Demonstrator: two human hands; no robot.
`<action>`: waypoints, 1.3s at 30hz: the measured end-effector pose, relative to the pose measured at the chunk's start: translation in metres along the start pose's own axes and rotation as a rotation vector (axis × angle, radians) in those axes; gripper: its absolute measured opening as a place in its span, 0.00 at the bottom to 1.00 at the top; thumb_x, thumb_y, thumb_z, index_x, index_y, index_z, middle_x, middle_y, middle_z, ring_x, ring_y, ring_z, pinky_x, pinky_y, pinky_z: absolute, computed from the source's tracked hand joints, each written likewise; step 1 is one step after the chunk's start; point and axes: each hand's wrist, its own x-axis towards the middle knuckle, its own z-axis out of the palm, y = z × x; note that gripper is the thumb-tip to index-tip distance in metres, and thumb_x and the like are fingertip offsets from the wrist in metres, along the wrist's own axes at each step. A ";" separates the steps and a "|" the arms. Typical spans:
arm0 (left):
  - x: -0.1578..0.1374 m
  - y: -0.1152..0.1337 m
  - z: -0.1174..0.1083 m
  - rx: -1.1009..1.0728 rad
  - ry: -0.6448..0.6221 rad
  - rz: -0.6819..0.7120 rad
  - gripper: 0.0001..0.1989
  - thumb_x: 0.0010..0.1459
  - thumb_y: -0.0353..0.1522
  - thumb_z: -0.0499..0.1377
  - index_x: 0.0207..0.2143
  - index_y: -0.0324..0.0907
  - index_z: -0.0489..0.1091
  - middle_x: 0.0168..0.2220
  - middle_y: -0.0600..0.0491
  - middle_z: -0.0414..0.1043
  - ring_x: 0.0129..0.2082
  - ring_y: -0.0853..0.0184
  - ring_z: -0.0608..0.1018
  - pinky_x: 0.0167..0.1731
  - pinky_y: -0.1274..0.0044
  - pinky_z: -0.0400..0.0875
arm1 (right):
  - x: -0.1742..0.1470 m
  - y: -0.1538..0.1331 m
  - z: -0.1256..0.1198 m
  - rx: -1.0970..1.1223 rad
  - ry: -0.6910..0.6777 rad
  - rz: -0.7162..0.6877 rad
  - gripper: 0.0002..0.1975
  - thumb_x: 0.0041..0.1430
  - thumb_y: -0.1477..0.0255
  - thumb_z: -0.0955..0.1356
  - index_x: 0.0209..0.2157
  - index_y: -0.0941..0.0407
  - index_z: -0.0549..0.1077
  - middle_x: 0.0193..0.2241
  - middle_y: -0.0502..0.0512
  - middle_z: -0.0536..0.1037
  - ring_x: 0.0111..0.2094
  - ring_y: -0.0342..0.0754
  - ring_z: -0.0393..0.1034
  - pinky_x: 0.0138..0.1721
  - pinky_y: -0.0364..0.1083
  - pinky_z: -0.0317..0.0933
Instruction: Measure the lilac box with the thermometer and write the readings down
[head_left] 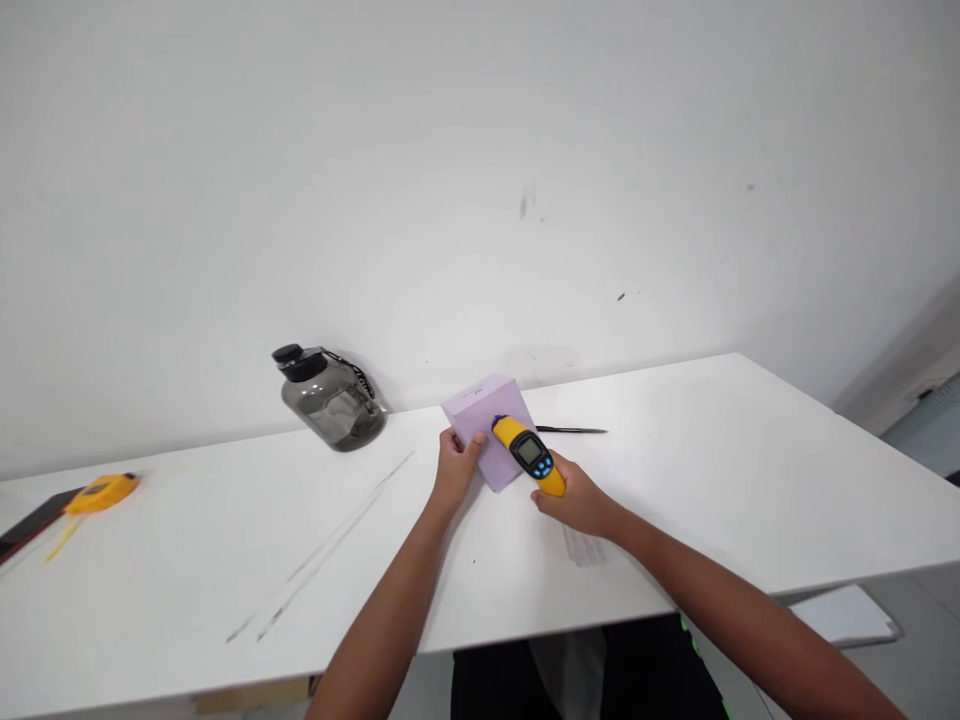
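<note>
My left hand (457,467) is closed on the left side of a light purple box (489,462), its thumb lying on the front face. The box is tilted above the white table. In my right hand (576,497) is a yellow and black infrared thermometer (529,452) with a small screen and blue buttons. Its nose points at the box's front face; whether it touches the box I cannot tell. My right fingers are wrapped around its handle, which is mostly hidden.
A grey translucent water bottle (334,402) stands near the wall. To the left are a yellow tape measure (103,493) and a dark flat object (34,524). Behind the box lies a black pen (573,430). A printed paper (583,547) rests under my right wrist on the table (300,540).
</note>
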 end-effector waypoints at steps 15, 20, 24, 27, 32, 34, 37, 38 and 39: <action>-0.006 0.004 0.002 -0.018 -0.025 0.034 0.33 0.43 0.53 0.66 0.43 0.41 0.63 0.39 0.50 0.67 0.40 0.63 0.71 0.40 0.70 0.68 | 0.002 0.005 0.002 0.078 0.004 0.053 0.17 0.52 0.70 0.70 0.45 0.54 0.68 0.29 0.47 0.67 0.27 0.42 0.58 0.29 0.44 0.58; -0.004 0.006 -0.001 0.082 0.081 0.079 0.34 0.39 0.49 0.69 0.43 0.42 0.62 0.41 0.52 0.65 0.42 0.62 0.71 0.45 0.67 0.69 | 0.002 0.004 -0.004 0.021 0.019 -0.056 0.30 0.55 0.60 0.71 0.58 0.51 0.63 0.37 0.51 0.70 0.33 0.44 0.64 0.35 0.45 0.61; 0.007 0.005 -0.011 0.195 0.234 0.102 0.38 0.35 0.45 0.73 0.45 0.44 0.58 0.46 0.49 0.62 0.48 0.58 0.70 0.51 0.61 0.68 | 0.007 0.010 -0.008 -0.256 0.095 -0.094 0.36 0.58 0.56 0.69 0.64 0.51 0.56 0.40 0.54 0.74 0.36 0.47 0.68 0.38 0.47 0.63; 0.018 0.000 -0.019 0.195 0.298 0.088 0.38 0.37 0.44 0.73 0.45 0.45 0.56 0.48 0.48 0.61 0.52 0.56 0.69 0.53 0.58 0.67 | 0.011 0.019 -0.007 -0.644 0.112 -0.183 0.29 0.60 0.57 0.68 0.60 0.53 0.65 0.44 0.58 0.76 0.44 0.53 0.70 0.40 0.48 0.62; 0.025 -0.008 -0.020 0.211 0.317 0.103 0.40 0.38 0.43 0.72 0.48 0.43 0.54 0.53 0.44 0.59 0.57 0.53 0.67 0.57 0.58 0.64 | 0.018 0.035 0.003 -1.049 0.022 -0.295 0.26 0.60 0.57 0.69 0.56 0.54 0.72 0.41 0.61 0.78 0.40 0.53 0.70 0.34 0.47 0.58; 0.024 -0.010 -0.019 0.192 0.312 0.110 0.40 0.39 0.44 0.72 0.49 0.43 0.54 0.54 0.42 0.58 0.58 0.53 0.67 0.58 0.57 0.63 | 0.020 0.037 0.007 -1.086 0.002 -0.308 0.26 0.60 0.56 0.69 0.56 0.54 0.73 0.41 0.61 0.79 0.39 0.52 0.70 0.35 0.47 0.57; 0.024 -0.011 -0.018 0.177 0.302 0.113 0.41 0.40 0.45 0.72 0.50 0.44 0.53 0.55 0.42 0.58 0.59 0.52 0.66 0.59 0.56 0.62 | 0.021 0.031 0.004 -1.063 0.004 -0.305 0.25 0.62 0.54 0.67 0.55 0.52 0.73 0.45 0.60 0.78 0.42 0.53 0.70 0.41 0.49 0.57; 0.024 -0.011 -0.018 0.175 0.301 0.113 0.41 0.40 0.45 0.72 0.50 0.44 0.53 0.55 0.41 0.58 0.59 0.52 0.66 0.59 0.55 0.62 | 0.023 0.026 -0.001 -1.057 0.024 -0.291 0.23 0.63 0.54 0.66 0.54 0.51 0.74 0.47 0.60 0.77 0.45 0.53 0.70 0.44 0.50 0.56; 0.024 -0.011 -0.018 0.174 0.300 0.113 0.41 0.39 0.45 0.72 0.50 0.44 0.53 0.55 0.41 0.58 0.59 0.52 0.66 0.59 0.55 0.62 | 0.025 0.021 -0.008 -1.061 0.057 -0.258 0.20 0.66 0.56 0.63 0.53 0.50 0.75 0.50 0.60 0.76 0.48 0.53 0.69 0.47 0.51 0.55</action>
